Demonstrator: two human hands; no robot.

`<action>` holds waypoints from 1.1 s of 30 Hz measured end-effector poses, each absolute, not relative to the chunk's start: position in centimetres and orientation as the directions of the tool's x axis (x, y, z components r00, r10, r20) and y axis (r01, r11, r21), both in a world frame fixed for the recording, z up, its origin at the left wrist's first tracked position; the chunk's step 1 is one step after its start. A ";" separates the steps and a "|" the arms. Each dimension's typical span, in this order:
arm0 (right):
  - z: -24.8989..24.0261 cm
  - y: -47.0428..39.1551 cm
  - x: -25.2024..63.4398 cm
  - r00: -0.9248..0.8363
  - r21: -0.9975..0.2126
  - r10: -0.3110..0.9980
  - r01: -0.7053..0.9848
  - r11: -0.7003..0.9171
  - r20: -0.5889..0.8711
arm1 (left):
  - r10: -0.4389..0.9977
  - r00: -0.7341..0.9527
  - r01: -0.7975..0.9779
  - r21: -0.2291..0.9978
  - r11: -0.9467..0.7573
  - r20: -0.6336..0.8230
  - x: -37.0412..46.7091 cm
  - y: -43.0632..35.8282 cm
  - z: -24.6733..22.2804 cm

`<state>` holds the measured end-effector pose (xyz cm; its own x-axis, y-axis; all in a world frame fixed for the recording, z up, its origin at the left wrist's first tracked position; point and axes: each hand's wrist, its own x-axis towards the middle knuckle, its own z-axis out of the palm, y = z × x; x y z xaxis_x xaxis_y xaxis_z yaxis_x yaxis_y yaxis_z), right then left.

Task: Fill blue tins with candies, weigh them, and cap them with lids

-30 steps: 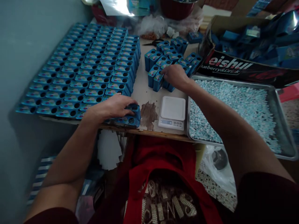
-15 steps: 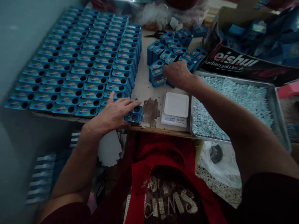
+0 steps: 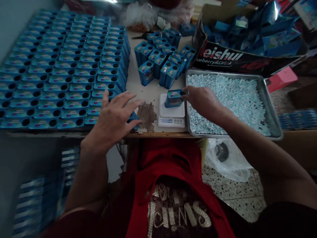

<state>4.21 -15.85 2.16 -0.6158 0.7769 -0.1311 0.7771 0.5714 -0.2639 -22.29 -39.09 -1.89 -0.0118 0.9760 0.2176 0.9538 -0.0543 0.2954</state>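
Note:
My right hand [image 3: 201, 100] pinches the right end of a blue box [image 3: 174, 98], which is on the plate of a white digital scale [image 3: 162, 114]. My left hand [image 3: 116, 120] is spread over the near right corner of the large block of blue boxes [image 3: 58, 77], its fingers apart. That block stands in tight rows, each box with a dark round hole in its top. Behind the scale is a loose cluster of blue boxes [image 3: 158, 61]. A metal tray [image 3: 189, 129] of small pale blue and white pieces [image 3: 223, 89] lies right of the scale, partly under my right forearm.
At the back right an open carton [image 3: 218, 54] holds many blue boxes. Dark scissors [image 3: 143, 35] and clear plastic bags [image 3: 140, 15] lie at the back. A pink object [image 3: 282, 79] is right of the tray. The wooden table edge [image 3: 158, 135] runs before me.
My right hand has come from the loose cluster to the scale with a blue box. My left hand stays at the block's corner with fingers spread wider. The view has shifted right.

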 end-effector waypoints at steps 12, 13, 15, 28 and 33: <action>-1.8 -7.5 12.6 -0.383 -0.823 0.739 0.382 -0.420 -0.555 | 0.942 -0.067 0.872 0.477 -0.104 0.329 -18.3 -33.8 -3.2; -1.5 -7.7 12.2 -0.423 -0.835 0.728 0.385 -0.394 -0.539 | 0.942 -0.067 0.857 0.502 -0.115 0.329 -18.1 -33.2 -3.6; -0.4 -8.1 11.3 -0.485 -0.859 0.715 0.366 -0.357 -0.504 | 0.943 -0.078 0.827 0.550 -0.120 0.324 -18.0 -32.3 -4.3; 2.3 -9.7 5.9 -0.711 -0.921 0.663 0.380 0.085 -0.232 | 0.935 -0.202 0.678 0.730 -0.082 0.293 -17.7 -29.3 -6.6; 2.9 -9.8 4.7 -0.822 -0.711 0.554 0.466 0.527 -0.128 | 0.950 -0.179 0.760 0.649 -0.033 0.257 -16.9 -29.2 -6.7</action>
